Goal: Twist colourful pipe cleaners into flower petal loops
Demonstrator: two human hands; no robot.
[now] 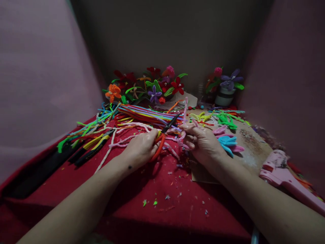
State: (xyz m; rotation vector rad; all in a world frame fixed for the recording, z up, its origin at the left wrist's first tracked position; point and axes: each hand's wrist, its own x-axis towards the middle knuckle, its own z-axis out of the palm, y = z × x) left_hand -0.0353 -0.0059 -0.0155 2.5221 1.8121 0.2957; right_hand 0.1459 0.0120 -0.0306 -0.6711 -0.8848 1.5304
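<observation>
In the head view, my left hand point(142, 145) is closed around the handles of a pair of scissors point(170, 124). The handles are orange, and the dark blades point up and to the right, towards my other hand. My right hand point(200, 139) pinches a pink pipe cleaner point(185, 107), one end of which stands upright above the fingers. Part of this piece bends below the fingertips. Just beyond both hands lies a bundle of coloured pipe cleaners point(149, 113). Blue pipe-cleaner petals point(228, 144) lie beside my right hand.
Black-and-yellow pliers point(95, 147) rest on the red cloth point(137, 200) at left. A pink glue gun point(281, 173) is at right, near a cardboard sheet point(250, 147). Pipe-cleaner flowers point(153, 84) and a small pot point(224, 96) stand at the back. Clippings litter the cloth.
</observation>
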